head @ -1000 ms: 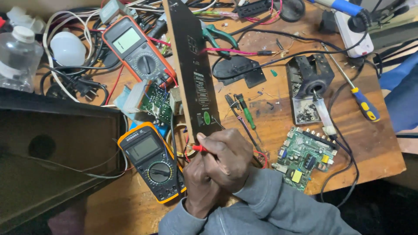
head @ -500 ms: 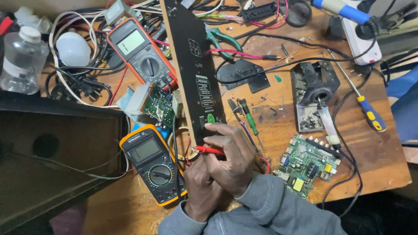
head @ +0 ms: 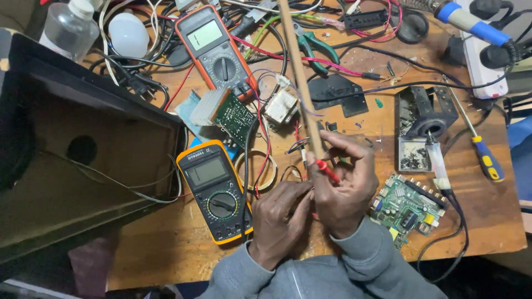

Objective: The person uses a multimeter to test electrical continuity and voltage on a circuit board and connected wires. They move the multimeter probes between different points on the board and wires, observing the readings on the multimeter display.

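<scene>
Head view looks down on a cluttered wooden table (head: 487, 221) with both hands close together at its near middle. The right hand (head: 346, 191) is curled, fingers drawn in, pinching a slim red-tipped test probe (head: 327, 170) between thumb and forefinger; the same hand steadies the near end of a long, thin board seen edge-on as a tan strip (head: 299, 77), which runs from the fingers away to the far edge of the table. The left hand (head: 280, 213) sits just left of and touching the right, fingers bent and gathered under it; whether it grips anything cannot be told, as the right hand covers its fingertips.

Just left of the left hand lies a yellow-cased digital multimeter with a black dial (head: 215, 191), flat on the table, its black lead running up past it. Farther off, a second multimeter in an orange case (head: 215, 47) lies at a tilt. Between the two stands a small green circuit board with a silver heat sink (head: 224, 113), and beside it a ring of clear tape (head: 256, 169). A large open black speaker box (head: 77, 149) fills the left side. Right of the right hand rests a green circuit board with many connectors (head: 407, 207), and beyond it a yellow-and-blue-handled screwdriver (head: 482, 155).
</scene>
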